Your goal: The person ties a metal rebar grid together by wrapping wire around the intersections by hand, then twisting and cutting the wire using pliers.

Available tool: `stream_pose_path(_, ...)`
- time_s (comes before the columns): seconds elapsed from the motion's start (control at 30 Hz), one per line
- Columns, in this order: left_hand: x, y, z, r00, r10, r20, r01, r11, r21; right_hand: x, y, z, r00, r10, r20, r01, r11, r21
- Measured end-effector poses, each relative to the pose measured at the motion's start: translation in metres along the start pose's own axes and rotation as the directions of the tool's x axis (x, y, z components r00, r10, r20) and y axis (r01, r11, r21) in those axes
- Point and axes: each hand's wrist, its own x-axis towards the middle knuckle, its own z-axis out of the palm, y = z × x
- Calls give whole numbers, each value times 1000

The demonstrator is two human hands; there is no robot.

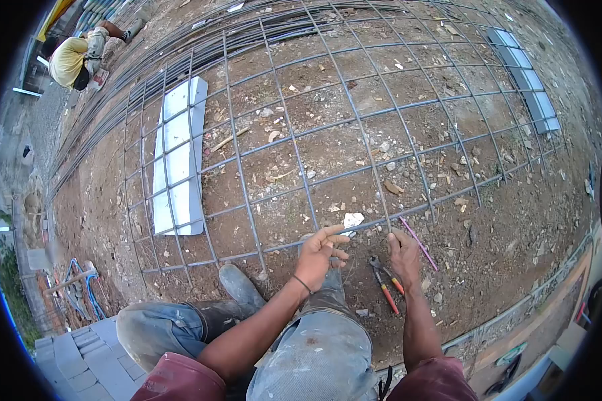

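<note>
A grid of crossed steel bars (289,138) lies over the dirt in front of me. My left hand (320,259) is at the near edge bar, its fingers apart and reaching toward the bar; nothing shows in it. My right hand (403,251) is closed around the near end of a long steel bar. Pliers with red and yellow handles (386,287) lie on the ground between my hands, close beside the right one. A thin pink stick (419,243) rests just right of my right hand.
Under the grid are a white block (178,157) at left and another (525,80) at far right. Loose bars (174,65) lie behind. A person in yellow (70,61) crouches at upper left. Grey blocks (80,361) are stacked at lower left.
</note>
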Motion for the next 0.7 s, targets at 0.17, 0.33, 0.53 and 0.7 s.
stream_pose_path(0.17, -8, 1, -3, 1000, 11, 29, -11, 1000, -16, -1, 2, 4, 1000, -23, -20, 22, 999, -34)
stream_pose_path(0.33, -7, -2, -11, 1000, 4, 17, -4, 1000, -16, -1, -1, 3, 1000, -12, -26, 11, 998, -62)
stream_pose_path(0.53, -4, -1, -5, 999, -17, 34, 17, 1000, -11, 8, -9, 2, 992, -97, -74, 92, 993, -73)
stream_pose_path(0.7, 0, 1, -7, 999, -28, 30, 28, 1000, 0, 10, -9, -1, 999, 32, 17, -30, 993, -115)
